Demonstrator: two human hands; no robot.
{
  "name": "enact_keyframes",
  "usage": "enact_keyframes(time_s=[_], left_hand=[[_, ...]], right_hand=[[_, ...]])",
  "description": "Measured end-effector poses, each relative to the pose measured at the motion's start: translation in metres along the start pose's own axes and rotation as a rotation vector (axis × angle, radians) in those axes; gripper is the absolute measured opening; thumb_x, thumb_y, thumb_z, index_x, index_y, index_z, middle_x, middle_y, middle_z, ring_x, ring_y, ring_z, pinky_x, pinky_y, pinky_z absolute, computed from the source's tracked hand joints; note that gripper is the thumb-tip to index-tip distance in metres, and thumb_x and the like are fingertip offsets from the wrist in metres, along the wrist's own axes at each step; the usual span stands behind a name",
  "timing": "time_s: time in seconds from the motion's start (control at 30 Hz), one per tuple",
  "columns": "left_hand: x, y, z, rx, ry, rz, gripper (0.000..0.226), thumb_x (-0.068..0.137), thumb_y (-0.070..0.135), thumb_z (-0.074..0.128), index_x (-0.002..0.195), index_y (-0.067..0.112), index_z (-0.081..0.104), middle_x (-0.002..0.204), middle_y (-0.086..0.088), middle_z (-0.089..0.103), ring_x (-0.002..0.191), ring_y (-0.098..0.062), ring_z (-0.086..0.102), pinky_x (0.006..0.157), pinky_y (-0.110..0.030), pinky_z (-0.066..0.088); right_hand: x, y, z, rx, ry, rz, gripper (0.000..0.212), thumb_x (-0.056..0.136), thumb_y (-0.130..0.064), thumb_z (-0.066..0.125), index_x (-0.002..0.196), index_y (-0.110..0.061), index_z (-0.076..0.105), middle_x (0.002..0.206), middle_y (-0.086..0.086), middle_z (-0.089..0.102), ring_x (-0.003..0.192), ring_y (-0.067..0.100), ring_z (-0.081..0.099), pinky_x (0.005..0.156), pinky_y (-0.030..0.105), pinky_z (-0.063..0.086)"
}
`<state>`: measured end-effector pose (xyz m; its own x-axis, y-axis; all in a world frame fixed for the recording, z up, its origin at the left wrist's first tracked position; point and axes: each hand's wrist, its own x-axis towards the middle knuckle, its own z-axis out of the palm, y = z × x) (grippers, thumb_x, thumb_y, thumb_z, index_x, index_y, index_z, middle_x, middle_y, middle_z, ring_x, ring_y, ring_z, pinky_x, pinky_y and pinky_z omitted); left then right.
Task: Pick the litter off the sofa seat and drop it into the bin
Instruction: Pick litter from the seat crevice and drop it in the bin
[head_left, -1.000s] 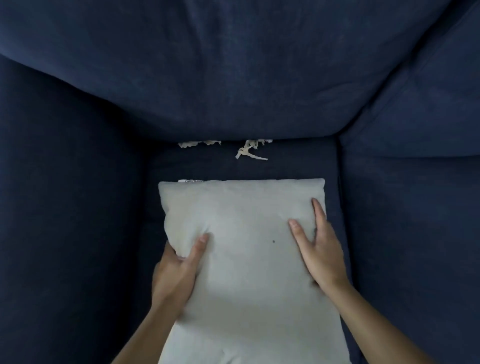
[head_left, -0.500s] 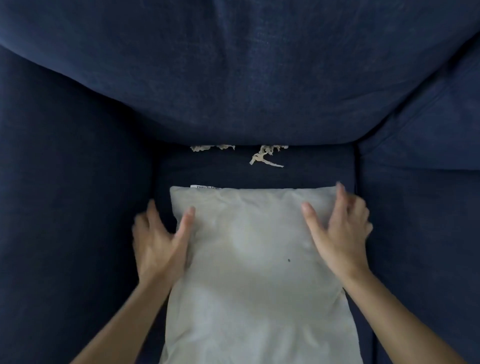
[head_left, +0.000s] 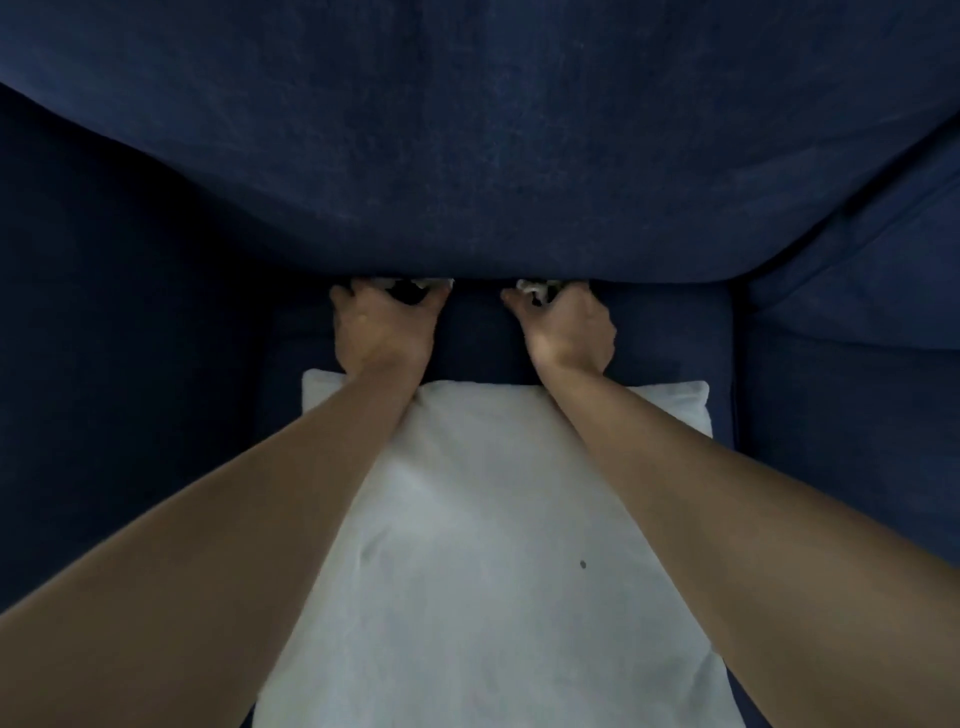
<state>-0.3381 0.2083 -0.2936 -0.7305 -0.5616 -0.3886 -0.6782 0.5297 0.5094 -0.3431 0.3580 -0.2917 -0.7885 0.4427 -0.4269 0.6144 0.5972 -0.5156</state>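
Note:
Pale shreds of paper litter lie at the back of the dark blue sofa seat (head_left: 475, 338), right under the back cushion. My left hand (head_left: 384, 325) is curled over the left scrap (head_left: 415, 283), fingers closing around it. My right hand (head_left: 563, 327) is curled over the right scrap (head_left: 530, 287), pinching it at the fingertips. Most of both scraps is hidden by my fingers. No bin is in view.
A white pillow (head_left: 483, 545) lies on the seat under my forearms, its far edge just behind my wrists. The blue back cushion (head_left: 467, 156) overhangs the litter. An armrest (head_left: 130, 364) bounds the left, another seat cushion (head_left: 841, 441) the right.
Both hands left the pillow's sides and reached forward over it to the back of the seat, closing on the two paper scraps. The camera moved closer.

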Motion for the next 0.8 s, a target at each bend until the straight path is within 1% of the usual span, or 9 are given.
enact_keyframes(time_s=[0.1, 0.2, 0.3, 0.4, 0.5, 0.57, 0.67, 0.73, 0.8], left_hand=[[0.001, 0.002, 0.011, -0.09, 0.116, -0.054, 0.062, 0.076, 0.061, 0.075, 0.116, 0.014, 0.066, 0.124, -0.007, 0.062, 0.112, -0.025, 0.061, 0.075, -0.026, 0.036], [0.006, 0.001, 0.015, -0.08, 0.156, -0.07, 0.044, 0.086, 0.052, 0.07, 0.109, 0.015, 0.072, 0.115, -0.006, 0.071, 0.106, -0.025, 0.066, 0.071, -0.028, 0.038], [0.008, 0.005, 0.012, -0.048, 0.137, -0.079, 0.028, 0.095, 0.04, 0.063, 0.107, 0.017, 0.074, 0.111, -0.005, 0.073, 0.102, -0.023, 0.067, 0.071, -0.028, 0.039], [0.004, 0.006, 0.001, -0.073, 0.11, -0.05, 0.024, 0.096, 0.035, 0.062, 0.108, 0.018, 0.075, 0.11, -0.004, 0.074, 0.099, -0.022, 0.067, 0.072, -0.026, 0.04], [-0.005, 0.002, -0.016, -0.146, 0.064, -0.007, 0.022, 0.096, 0.036, 0.063, 0.104, 0.02, 0.077, 0.098, 0.002, 0.074, 0.083, -0.015, 0.064, 0.07, -0.026, 0.046], [-0.015, 0.0, -0.032, -0.179, 0.039, 0.01, 0.021, 0.096, 0.036, 0.063, 0.103, 0.023, 0.077, 0.088, 0.009, 0.068, 0.074, -0.008, 0.059, 0.067, -0.022, 0.045], [-0.036, -0.003, -0.062, -0.255, 0.026, 0.048, 0.018, 0.095, 0.037, 0.065, 0.101, 0.025, 0.078, 0.084, 0.011, 0.07, 0.071, -0.006, 0.062, 0.065, -0.022, 0.049], [-0.053, -0.009, -0.088, -0.294, 0.017, 0.068, 0.019, 0.094, 0.039, 0.065, 0.101, 0.027, 0.077, 0.085, 0.01, 0.072, 0.075, -0.01, 0.066, 0.069, -0.029, 0.055], [-0.068, -0.018, -0.118, -0.339, 0.03, 0.081, 0.02, 0.094, 0.041, 0.065, 0.102, 0.027, 0.077, 0.083, 0.009, 0.072, 0.075, -0.011, 0.066, 0.07, -0.032, 0.056]], right_hand=[[0.011, 0.005, 0.001, 0.088, 0.059, 0.039, 0.045, 0.087, -0.053, 0.075, 0.11, -0.014, 0.073, 0.114, 0.006, 0.076, 0.106, 0.027, 0.071, 0.072, 0.027, 0.04], [0.019, 0.008, 0.003, 0.123, 0.094, 0.036, 0.034, 0.09, -0.048, 0.074, 0.105, -0.017, 0.078, 0.111, 0.004, 0.077, 0.102, 0.025, 0.072, 0.069, 0.024, 0.037], [0.021, 0.008, 0.003, 0.139, 0.103, 0.026, 0.026, 0.092, -0.042, 0.073, 0.097, -0.017, 0.079, 0.105, 0.005, 0.078, 0.098, 0.024, 0.072, 0.068, 0.024, 0.038], [0.015, 0.006, -0.002, 0.138, 0.102, -0.009, 0.025, 0.093, -0.04, 0.073, 0.094, -0.016, 0.08, 0.102, 0.006, 0.079, 0.095, 0.025, 0.072, 0.067, 0.025, 0.039], [0.003, 0.005, -0.013, 0.137, 0.072, -0.081, 0.025, 0.092, -0.039, 0.073, 0.089, -0.015, 0.081, 0.09, 0.005, 0.079, 0.087, 0.023, 0.073, 0.067, 0.03, 0.049], [-0.009, 0.001, -0.024, 0.134, 0.046, -0.137, 0.023, 0.092, -0.036, 0.072, 0.084, -0.016, 0.081, 0.078, 0.001, 0.076, 0.078, 0.018, 0.071, 0.067, 0.031, 0.053], [-0.034, -0.011, -0.037, 0.168, 0.01, -0.247, 0.017, 0.093, -0.033, 0.072, 0.084, -0.022, 0.082, 0.061, -0.012, 0.066, 0.059, 0.003, 0.059, 0.058, 0.024, 0.044], [-0.055, -0.026, -0.044, 0.214, -0.006, -0.31, 0.015, 0.092, -0.03, 0.073, 0.086, -0.022, 0.083, 0.05, -0.018, 0.059, 0.048, 0.001, 0.052, 0.056, 0.023, 0.039], [-0.081, -0.046, -0.048, 0.232, -0.015, -0.374, 0.014, 0.091, -0.029, 0.072, 0.088, -0.021, 0.083, 0.046, -0.022, 0.056, 0.045, 0.003, 0.048, 0.055, 0.027, 0.039]])
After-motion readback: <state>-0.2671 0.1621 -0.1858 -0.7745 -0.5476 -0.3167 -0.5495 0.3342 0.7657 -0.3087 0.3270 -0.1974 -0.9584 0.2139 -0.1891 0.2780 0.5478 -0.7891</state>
